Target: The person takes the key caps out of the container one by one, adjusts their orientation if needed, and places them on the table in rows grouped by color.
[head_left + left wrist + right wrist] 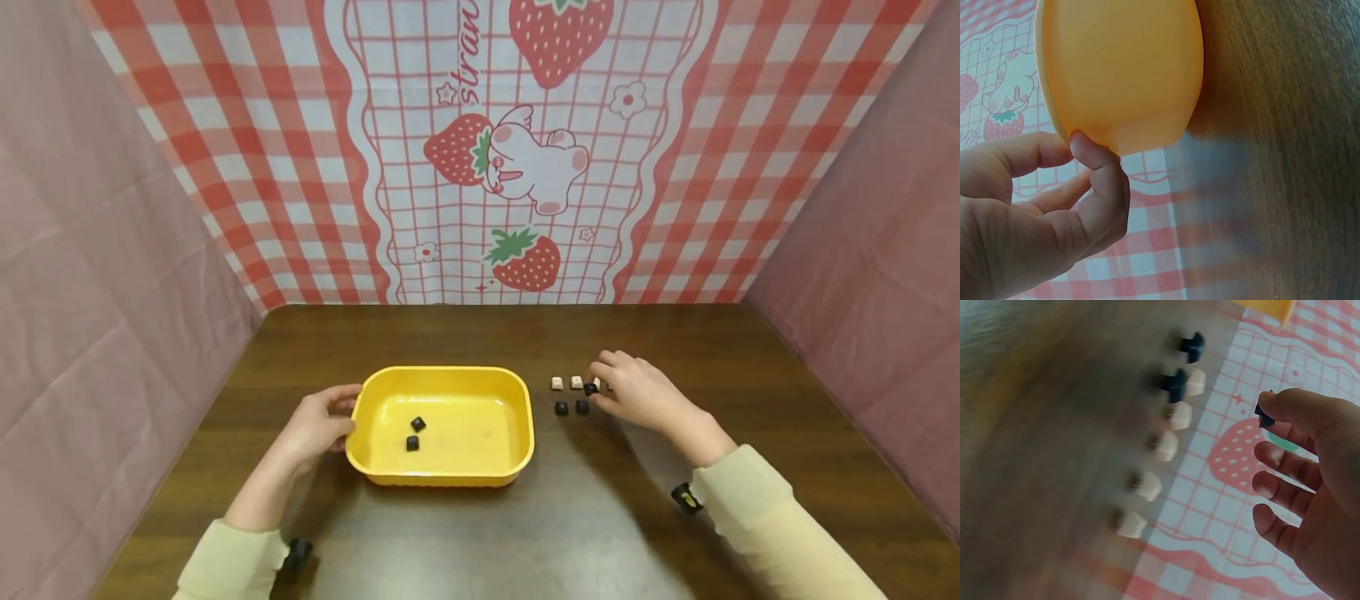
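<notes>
A yellow plastic basin (442, 481) stands on the table, with two black keycaps (412, 443) lying inside, left of its middle. My left hand (318, 425) holds the basin's left end; in the left wrist view, thumb and curled fingers (1094, 153) pinch the rim. To the basin's right, my right hand (637, 392) pinches a black keycap (1264, 417) between thumb and index finger, above the table. The other fingers spread loosely. Beside that hand, two more black keycaps (561, 408) sit in front of a row of several white keycaps (1166, 445), partly hidden by the hand in the head view.
The dark wood table (480, 542) reaches back to a red-and-white strawberry cloth (525, 250). Plain pinkish cloth (112, 250) hangs along both sides. A black wrist device (686, 497) sits at each sleeve cuff.
</notes>
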`<state>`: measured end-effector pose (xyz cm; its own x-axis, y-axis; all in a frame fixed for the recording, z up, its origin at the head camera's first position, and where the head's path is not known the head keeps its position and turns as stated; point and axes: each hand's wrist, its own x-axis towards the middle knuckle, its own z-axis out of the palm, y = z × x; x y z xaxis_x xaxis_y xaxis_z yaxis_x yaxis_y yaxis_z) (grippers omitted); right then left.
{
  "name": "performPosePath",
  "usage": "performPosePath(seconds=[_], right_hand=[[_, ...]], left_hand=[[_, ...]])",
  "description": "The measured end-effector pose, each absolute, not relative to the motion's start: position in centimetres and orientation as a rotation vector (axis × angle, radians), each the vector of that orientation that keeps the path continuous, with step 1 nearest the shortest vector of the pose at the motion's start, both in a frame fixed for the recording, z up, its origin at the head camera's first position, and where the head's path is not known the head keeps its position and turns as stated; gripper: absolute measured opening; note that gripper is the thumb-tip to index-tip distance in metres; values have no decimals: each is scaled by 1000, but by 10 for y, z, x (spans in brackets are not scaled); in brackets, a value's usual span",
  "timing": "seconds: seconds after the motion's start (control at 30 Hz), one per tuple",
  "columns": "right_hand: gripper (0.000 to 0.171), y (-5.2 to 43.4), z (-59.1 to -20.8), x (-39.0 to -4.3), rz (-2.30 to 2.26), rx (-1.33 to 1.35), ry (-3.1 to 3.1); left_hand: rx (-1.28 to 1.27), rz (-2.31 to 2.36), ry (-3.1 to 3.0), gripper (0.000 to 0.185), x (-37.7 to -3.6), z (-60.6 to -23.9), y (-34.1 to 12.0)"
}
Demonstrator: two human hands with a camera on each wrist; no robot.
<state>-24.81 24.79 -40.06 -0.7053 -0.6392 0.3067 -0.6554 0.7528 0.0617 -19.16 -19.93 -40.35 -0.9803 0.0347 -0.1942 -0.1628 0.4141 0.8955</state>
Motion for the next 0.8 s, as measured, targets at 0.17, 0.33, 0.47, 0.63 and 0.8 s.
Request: performPosePath(seconds=[0.17,0.33,0.47,0.63,0.8], right_hand=[[21,257,-413,-250,71,980,-2662],[22,265,-424,-253,87,965,-2683],[21,270,-432,-253,89,938,-2719],[20,272,-438,-254,95,923,-2746],[21,272,-441,-254,99,931,-2750]], left_hand=[[-107,1623,2467,56,-191,-402,-199],[-111,1626,2466,56,-192,-403,-199],[-120,1616,2467,56,-194,-403,-199],[-117,1611,2465,56,-194,-404,-200],[-112,1617,2461,56,-193,-404,-200]])
